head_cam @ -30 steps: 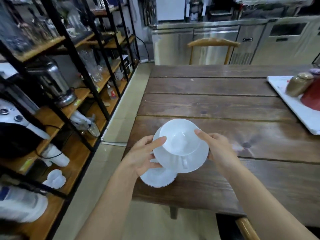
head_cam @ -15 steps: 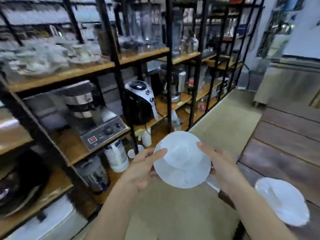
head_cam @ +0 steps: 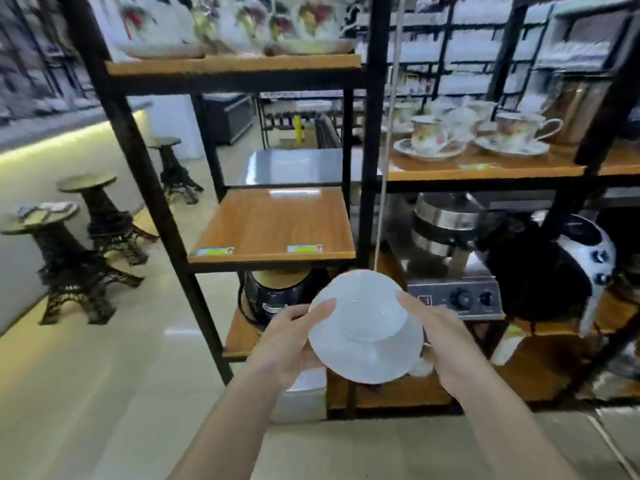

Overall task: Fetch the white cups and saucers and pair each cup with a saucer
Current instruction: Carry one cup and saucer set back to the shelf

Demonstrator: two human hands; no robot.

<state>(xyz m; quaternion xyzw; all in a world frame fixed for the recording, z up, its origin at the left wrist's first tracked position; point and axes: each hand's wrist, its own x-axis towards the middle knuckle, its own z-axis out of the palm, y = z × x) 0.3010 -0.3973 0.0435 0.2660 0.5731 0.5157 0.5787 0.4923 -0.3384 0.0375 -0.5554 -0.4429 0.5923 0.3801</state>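
A plain white cup (head_cam: 360, 303) rests on a white saucer (head_cam: 369, 362), tilted toward me, at chest height in front of a shelf rack. My left hand (head_cam: 289, 341) grips the saucer's left rim with the thumb on top. My right hand (head_cam: 446, 341) holds the right rim, its thumb against the cup's side. Something small and white (head_cam: 420, 367) pokes out under the saucer by my right palm; I cannot tell what it is.
A black metal rack with wooden shelves (head_cam: 277, 223) stands straight ahead. Floral cups on saucers (head_cam: 433, 140) sit on the right-hand shelf, floral teapots (head_cam: 242, 26) on top. Kitchen appliances (head_cam: 453, 296) fill the lower shelves. Dark stools (head_cam: 86, 223) stand on the tiled floor at left.
My view has swung left from the wooden table to the shelf rack. Both hands keep the same hold on the cup and saucer. The table and the saucer lying on it have left the view.
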